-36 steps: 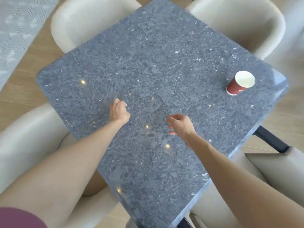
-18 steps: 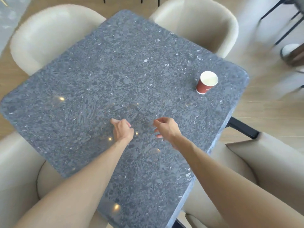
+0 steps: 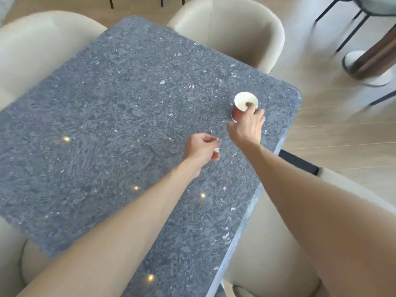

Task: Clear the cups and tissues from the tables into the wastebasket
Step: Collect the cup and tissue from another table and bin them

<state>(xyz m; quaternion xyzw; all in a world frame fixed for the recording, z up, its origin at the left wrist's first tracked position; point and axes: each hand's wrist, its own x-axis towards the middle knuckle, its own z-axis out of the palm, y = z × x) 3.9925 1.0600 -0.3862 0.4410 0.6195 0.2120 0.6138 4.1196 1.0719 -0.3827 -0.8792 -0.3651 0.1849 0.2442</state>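
Observation:
A red paper cup [image 3: 235, 113] with a white inside stands near the right edge of the grey speckled table [image 3: 120, 116]. My right hand [image 3: 246, 127] pinches its near rim, one finger inside the cup and the others on the outer wall. To the lower left of it, my left hand [image 3: 201, 148] hovers over the table with the fingers curled in. A small white bit of tissue [image 3: 216, 149] shows at its fingertips. No wastebasket is in view.
Cream upholstered chairs surround the table: two at the far side [image 3: 231, 28] [image 3: 38, 46], one at the right [image 3: 278, 254] and one at the near left [image 3: 12, 264]. A round pedestal base [image 3: 368, 67] and dark chair legs [image 3: 351, 24] stand on the wooden floor at the upper right.
My right hand has reached out from the table's middle to the cup and closed on its rim. My left hand followed to the right. The view has shifted towards the cup.

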